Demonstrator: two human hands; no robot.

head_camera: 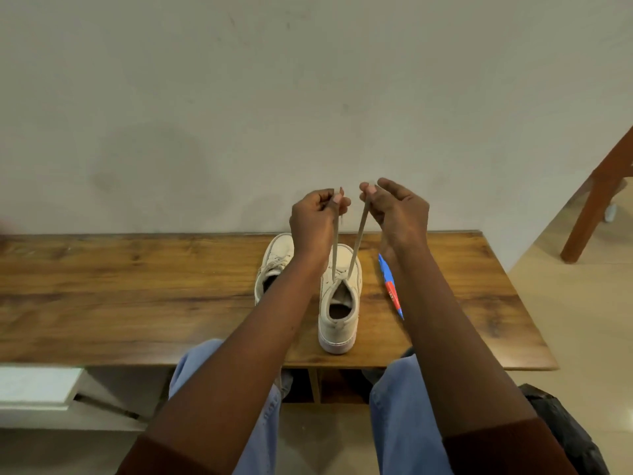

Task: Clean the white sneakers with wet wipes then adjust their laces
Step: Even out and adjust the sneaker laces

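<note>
Two white sneakers stand on a wooden table (137,286), heels toward me. The near sneaker (339,323) is to the right, and both ends of its lace rise taut from the top eyelets. My left hand (315,221) pinches the left lace end (335,248). My right hand (397,214) pinches the right lace end (358,245). Both hands are raised above the shoe, close together. The other sneaker (275,262) sits behind and left, partly hidden by my left forearm. A blue and red wipes pack (390,286) lies right of the shoes, partly under my right arm.
A plain wall rises directly behind the table. A wooden furniture leg (596,207) stands on the floor at the right. A white slab (37,389) sits low at the left. My knees in blue trousers are below the table's front edge. A dark bag (561,426) lies at the lower right.
</note>
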